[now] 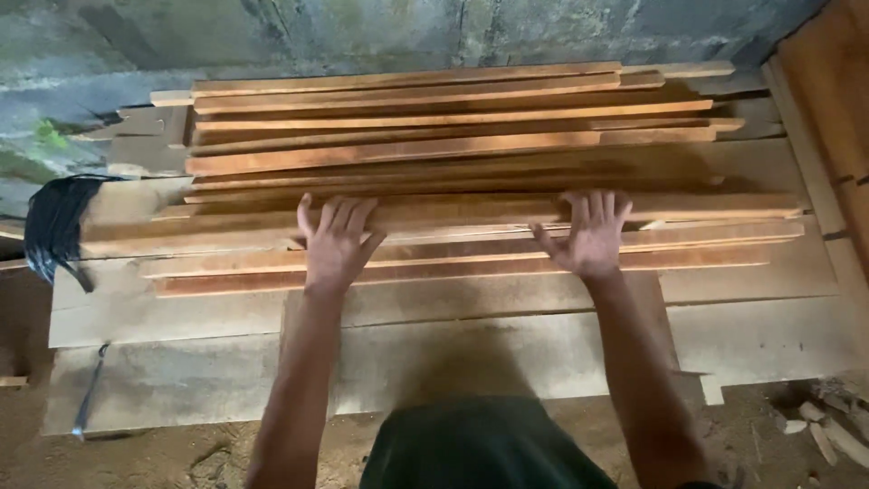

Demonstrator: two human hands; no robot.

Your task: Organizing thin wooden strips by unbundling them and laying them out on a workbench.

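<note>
Wood: a stack of long reddish-brown wooden slats (453, 149) lies crosswise before the person, piled against a grey concrete wall (272, 32).
Base: the slats rest on broad pale boards (181, 308) laid flat over a dirt floor (181, 457).
Left hand: the left hand (335, 240) lies palm down on a front slat (453, 215) of the pile, fingers spread and extended, not curled around anything.
Right hand: the right hand (593, 234) presses flat on the same front slat, well apart from the left, fingers open and splayed.
Left margin: a black plastic sheet (56, 226) hangs at the left end of the boards.
Right margin: an upright wooden panel (828, 109) stands beside the pile; small wood offcuts (828, 430) lie on the floor below it.
</note>
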